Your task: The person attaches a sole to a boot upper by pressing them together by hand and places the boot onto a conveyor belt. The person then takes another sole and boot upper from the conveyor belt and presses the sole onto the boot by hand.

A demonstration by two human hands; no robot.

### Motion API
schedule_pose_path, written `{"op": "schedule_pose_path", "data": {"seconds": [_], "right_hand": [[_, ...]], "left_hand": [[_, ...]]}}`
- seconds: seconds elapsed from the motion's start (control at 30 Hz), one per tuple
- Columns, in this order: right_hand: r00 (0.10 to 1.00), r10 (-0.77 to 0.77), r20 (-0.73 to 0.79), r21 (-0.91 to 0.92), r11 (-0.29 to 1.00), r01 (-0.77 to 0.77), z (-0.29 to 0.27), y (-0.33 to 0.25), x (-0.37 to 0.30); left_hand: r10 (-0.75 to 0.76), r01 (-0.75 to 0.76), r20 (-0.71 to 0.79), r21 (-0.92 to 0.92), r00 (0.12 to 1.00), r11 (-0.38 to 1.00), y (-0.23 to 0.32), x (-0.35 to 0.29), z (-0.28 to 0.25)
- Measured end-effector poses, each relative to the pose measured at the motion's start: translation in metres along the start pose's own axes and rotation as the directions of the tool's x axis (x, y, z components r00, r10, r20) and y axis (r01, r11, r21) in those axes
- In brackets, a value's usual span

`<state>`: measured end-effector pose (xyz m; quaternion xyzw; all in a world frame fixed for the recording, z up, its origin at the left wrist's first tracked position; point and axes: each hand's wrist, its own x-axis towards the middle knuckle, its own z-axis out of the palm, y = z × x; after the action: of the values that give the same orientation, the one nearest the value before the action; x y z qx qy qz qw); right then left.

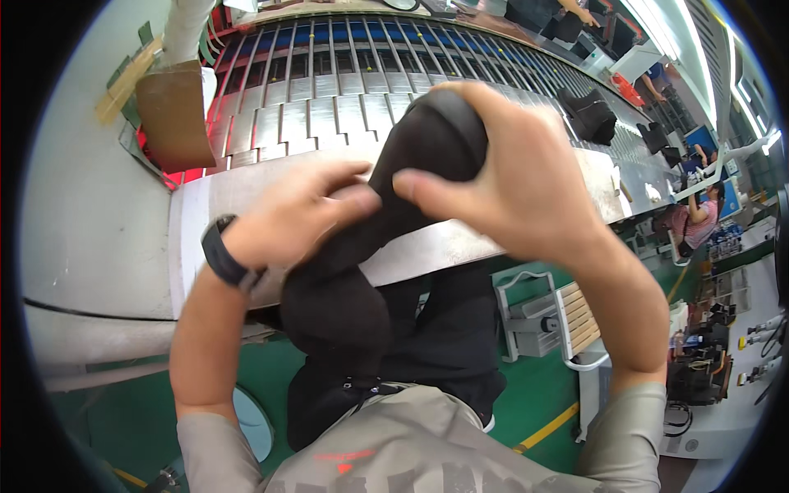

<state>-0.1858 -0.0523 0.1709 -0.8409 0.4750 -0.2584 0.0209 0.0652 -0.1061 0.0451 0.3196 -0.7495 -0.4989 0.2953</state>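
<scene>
Right hand: While it is raised over the conveyor's near edge, the right hand (526, 177) is clamped on the rounded upper end of a black, soft, padded fabric piece (386, 230), fingers curled over the top and thumb pointing left across its front.
Left hand: The left hand (300, 214) is closed on the same piece lower down, at its narrow middle, its fingertips almost meeting the right thumb; a black band watch (223, 253) sits on that wrist.
Black fabric piece: It is held up in the air between both hands, tilted from upper right to lower left, its bulging lower end hanging in front of the person's chest and touching no surface.
Desk edge: A pale grey metal ledge (197, 246) runs just behind and below the hands.
Conveyor: Beyond the ledge lies a belt of silvery metal slats (329, 99), with more black fabric pieces (593, 115) lying on it well to the right.
Cardboard: A brown cardboard sheet (173, 115) stands at the belt's left end.
Floor: A green floor (542, 394) with a yellow line shows below.
Other people: Persons work far off at the upper right.
</scene>
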Motion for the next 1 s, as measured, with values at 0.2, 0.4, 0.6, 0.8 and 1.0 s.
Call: {"op": "schedule_pose_path", "data": {"seconds": [0.2, 0.4, 0.6, 0.8, 1.0], "right_hand": [[0.943, -0.203, -0.264, 0.361, 0.886, 0.292, 0.021, 0.020, -0.079], [0.979, 0.197, -0.061, 0.659, 0.745, -0.109, 0.121, 0.079, -0.165], [0.905, 0.426, -0.016, 0.989, 0.142, -0.049, 0.178, 0.089, -0.121], [0.847, 0.531, -0.037, 0.988, 0.145, -0.048, 0.176, 0.094, -0.096], [0.877, 0.479, -0.034, 0.990, 0.134, -0.035, 0.182, 0.100, -0.090]], "left_hand": [[-0.236, 0.195, 0.026, -0.655, 0.971, 0.730, -0.063, -0.029, 0.004], [0.098, 0.089, -0.273, 0.597, 0.957, 0.797, 0.080, 0.001, -0.034], [-0.068, 0.204, -0.193, 0.880, 0.979, 0.428, 0.134, 0.088, 0.010], [-0.006, 0.136, -0.140, 0.945, 0.990, 0.297, 0.126, 0.102, 0.047], [-0.014, 0.060, -0.058, 0.957, 0.998, 0.284, 0.126, 0.103, 0.045]]}}
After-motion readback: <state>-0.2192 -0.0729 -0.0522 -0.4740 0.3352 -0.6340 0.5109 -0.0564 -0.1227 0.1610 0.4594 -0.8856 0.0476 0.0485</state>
